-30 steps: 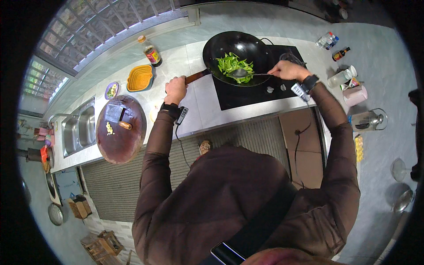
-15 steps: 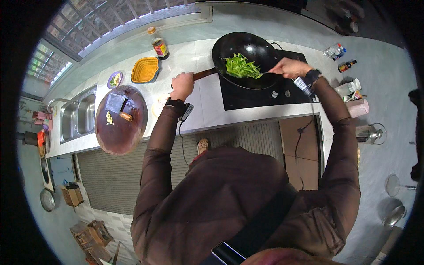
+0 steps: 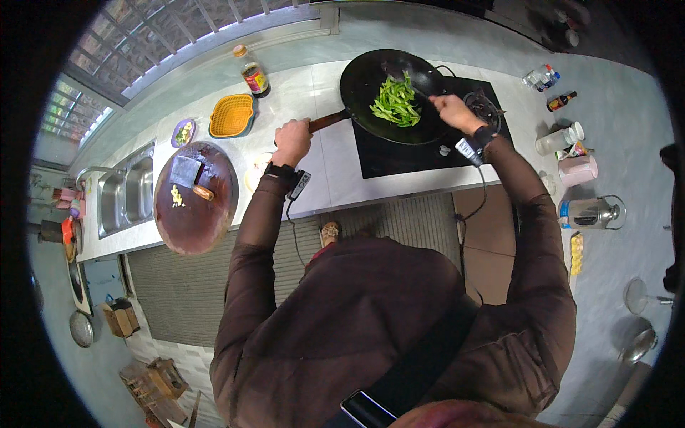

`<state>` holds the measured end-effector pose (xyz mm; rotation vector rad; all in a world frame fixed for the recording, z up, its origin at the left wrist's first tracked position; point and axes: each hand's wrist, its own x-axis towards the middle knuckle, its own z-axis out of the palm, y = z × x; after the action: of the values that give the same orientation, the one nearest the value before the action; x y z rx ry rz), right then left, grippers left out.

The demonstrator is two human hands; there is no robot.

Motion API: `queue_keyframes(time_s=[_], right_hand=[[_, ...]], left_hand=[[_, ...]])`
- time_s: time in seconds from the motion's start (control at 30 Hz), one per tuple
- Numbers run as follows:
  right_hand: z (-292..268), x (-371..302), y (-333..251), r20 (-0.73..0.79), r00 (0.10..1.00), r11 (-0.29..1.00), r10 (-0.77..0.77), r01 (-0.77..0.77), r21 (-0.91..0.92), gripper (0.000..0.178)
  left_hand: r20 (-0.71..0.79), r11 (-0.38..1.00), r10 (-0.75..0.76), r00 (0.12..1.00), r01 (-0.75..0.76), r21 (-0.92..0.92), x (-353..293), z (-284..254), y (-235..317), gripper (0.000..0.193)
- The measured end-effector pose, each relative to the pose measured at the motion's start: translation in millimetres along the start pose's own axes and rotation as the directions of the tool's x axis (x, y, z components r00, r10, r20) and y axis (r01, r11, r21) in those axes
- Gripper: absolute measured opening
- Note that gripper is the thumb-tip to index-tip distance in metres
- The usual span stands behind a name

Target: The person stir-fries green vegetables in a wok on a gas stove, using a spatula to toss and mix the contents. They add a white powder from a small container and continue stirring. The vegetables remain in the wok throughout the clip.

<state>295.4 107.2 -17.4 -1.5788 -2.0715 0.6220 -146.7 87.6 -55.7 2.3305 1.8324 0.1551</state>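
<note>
We see a black wok (image 3: 389,93) of green vegetables (image 3: 396,105) on the far-right cooktop (image 3: 414,153); left hand (image 3: 291,141) grips its handle, right hand (image 3: 451,110) clasps a utensil. A red-labelled dark bottle (image 3: 252,73) stands far left.

Your left hand (image 3: 291,141) grips a wooden handle (image 3: 330,121), reddish and smooth, on a matt black metal wok (image 3: 364,82). The greens (image 3: 395,104) inside it look glossy and wet. Under it lies a black glass cooktop (image 3: 399,153) with a dull sheen, set on a pale, polished stone counter (image 3: 335,167). You see a round chopping board (image 3: 196,203) of dark, worn wood, a shiny steel sink (image 3: 128,192) and an orange plastic basket (image 3: 231,116).
</note>
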Motion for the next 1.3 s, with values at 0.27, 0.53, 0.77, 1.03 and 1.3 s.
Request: queue_keyframes(time_s=[0.27, 0.53, 0.77, 1.03, 1.3], right_hand=[[-9, -62, -52, 0.333, 0.874, 0.906, 0.354, -0.233, -0.352, 0.039], [-20, -72, -85, 0.371, 0.834, 0.875, 0.409, -0.242, -0.42, 0.037], [-21, -77, -77, 0.443, 0.783, 0.869, 0.437, -0.239, -0.434, 0.041], [-76, -33, -75, 0.486, 0.85, 0.905, 0.202, 0.027, -0.425, 0.03], [-117, 1, -111, 0.467, 0.76, 0.68, 0.452, 0.046, -0.732, 0.026]], left_hand=[[-0.003, 1.0, 0.015, 1.0, -0.015, -0.018, -1, -1, -2, 0.026], [0.017, 1.0, 0.009, 1.0, -0.009, -0.007, 2, 1, -6, 0.032], [-0.053, 0.999, 0.028, 0.998, -0.029, -0.022, 2, 5, -8, 0.028], [-0.02, 0.999, 0.027, 0.999, -0.028, -0.033, 3, 4, -8, 0.027], [-0.019, 0.999, 0.014, 1.0, -0.015, -0.048, 1, 1, -5, 0.025]])
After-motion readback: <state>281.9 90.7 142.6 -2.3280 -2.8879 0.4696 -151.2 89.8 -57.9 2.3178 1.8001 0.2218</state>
